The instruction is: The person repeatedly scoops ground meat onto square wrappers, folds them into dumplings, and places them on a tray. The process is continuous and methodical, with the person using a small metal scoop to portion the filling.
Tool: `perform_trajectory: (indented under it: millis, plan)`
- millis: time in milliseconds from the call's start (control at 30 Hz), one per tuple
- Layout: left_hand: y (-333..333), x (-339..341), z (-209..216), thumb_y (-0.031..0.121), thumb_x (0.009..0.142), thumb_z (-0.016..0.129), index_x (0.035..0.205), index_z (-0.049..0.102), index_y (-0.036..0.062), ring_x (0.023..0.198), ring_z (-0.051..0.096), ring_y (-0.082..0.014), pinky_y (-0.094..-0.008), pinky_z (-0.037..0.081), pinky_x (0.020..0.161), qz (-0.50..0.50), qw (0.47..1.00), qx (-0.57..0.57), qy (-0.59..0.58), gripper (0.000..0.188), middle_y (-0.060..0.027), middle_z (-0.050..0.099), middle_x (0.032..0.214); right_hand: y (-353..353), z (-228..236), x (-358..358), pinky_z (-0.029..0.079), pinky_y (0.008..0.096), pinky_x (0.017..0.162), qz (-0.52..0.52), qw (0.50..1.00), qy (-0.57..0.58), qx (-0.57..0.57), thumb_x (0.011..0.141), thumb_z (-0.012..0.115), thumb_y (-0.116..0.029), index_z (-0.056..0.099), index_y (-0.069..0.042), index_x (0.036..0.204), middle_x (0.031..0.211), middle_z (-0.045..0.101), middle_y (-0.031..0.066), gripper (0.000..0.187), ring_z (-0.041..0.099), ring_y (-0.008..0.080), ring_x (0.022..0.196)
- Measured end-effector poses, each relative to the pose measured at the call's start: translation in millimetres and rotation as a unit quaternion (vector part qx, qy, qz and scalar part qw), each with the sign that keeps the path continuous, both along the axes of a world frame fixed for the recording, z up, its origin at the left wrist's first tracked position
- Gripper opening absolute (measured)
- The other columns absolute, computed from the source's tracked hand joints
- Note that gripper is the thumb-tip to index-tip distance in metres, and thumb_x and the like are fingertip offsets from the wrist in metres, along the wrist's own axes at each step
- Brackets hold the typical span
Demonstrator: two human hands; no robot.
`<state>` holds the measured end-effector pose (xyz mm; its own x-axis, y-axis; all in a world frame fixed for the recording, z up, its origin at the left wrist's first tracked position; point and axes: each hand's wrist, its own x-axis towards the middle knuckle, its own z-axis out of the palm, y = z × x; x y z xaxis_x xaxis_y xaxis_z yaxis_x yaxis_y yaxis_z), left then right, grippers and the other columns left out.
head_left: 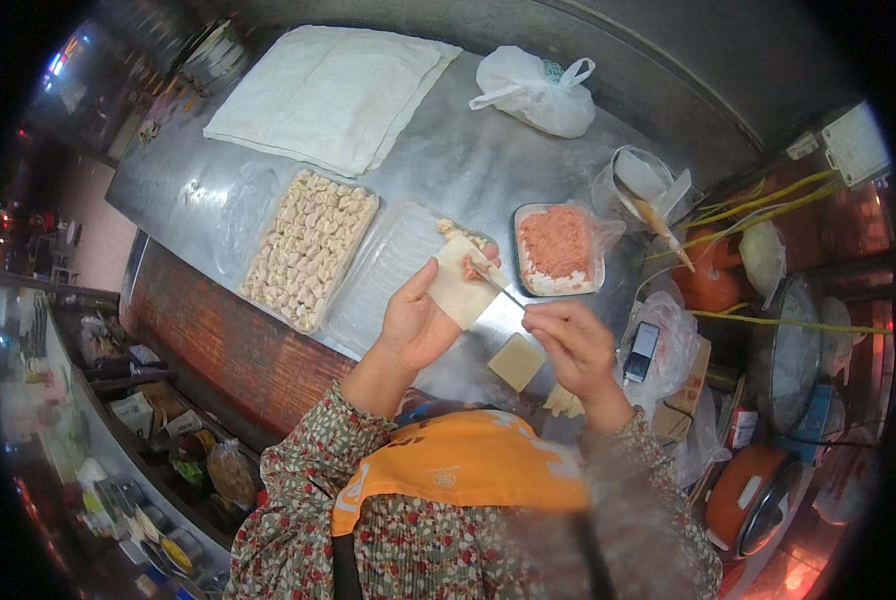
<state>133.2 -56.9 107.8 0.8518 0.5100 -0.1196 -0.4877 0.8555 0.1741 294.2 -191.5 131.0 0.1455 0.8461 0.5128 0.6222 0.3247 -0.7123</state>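
Cream-coloured dough, cut as a square wrapper (460, 297), lies across the left hand (415, 318) at the middle of the frame. That hand is palm up and opened out, its fingers under the sheet, its thumb beside the left edge. The right hand (576, 345), to the lower right, has its fingers closed on a thin stick (509, 294), whose far end meets a small dab of pink filling (471, 268) near the wrapper's top.

The thin sheet could tear if the stick pressed too hard, or slide off if the left palm tipped; a smear reaching the edge could keep it from sticking.

The wrapper's corners point roughly to the top, bottom, left and right of the frame; being nearly square, it shows no clear long axis. The stick's long axis slopes from the lower right, where it is gripped, to its tip at the upper left.
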Motion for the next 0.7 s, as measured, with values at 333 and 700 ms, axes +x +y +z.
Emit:
perform_trajectory:
  millis: [333, 700]
  plan:
    - [6, -15, -10, 0.038, 0.100, 0.024, 0.137, 0.028, -0.0059, 0.129, 0.036, -0.0313, -0.0456, 0.028, 0.109, 0.038, 0.992, -0.094, 0.077, 0.058, -0.0213, 0.037, 0.139, -5, -21, -26, 0.052, 0.0322, 0.069, 0.122, 0.989, -0.082, 0.020, 0.070, 0.065, -0.002, 0.067, -0.002, 0.100, 0.099, 0.065, 0.0128, 0.030, 0.064, 0.0276, 0.081]
    - [21, -16, -21, 0.040, 0.097, 0.038, 0.118, 0.048, 0.0000, 0.080, 0.052, -0.0202, -0.0322, 0.045, 0.073, 0.043, 0.987, -0.062, 0.145, 0.047, -0.0082, 0.055, 0.091, -14, -10, -17, 0.052, 0.0317, 0.065, 0.131, 0.990, -0.052, -0.017, 0.072, 0.068, -0.001, 0.068, -0.004, 0.095, 0.097, 0.064, 0.0115, 0.024, 0.064, 0.0254, 0.077]
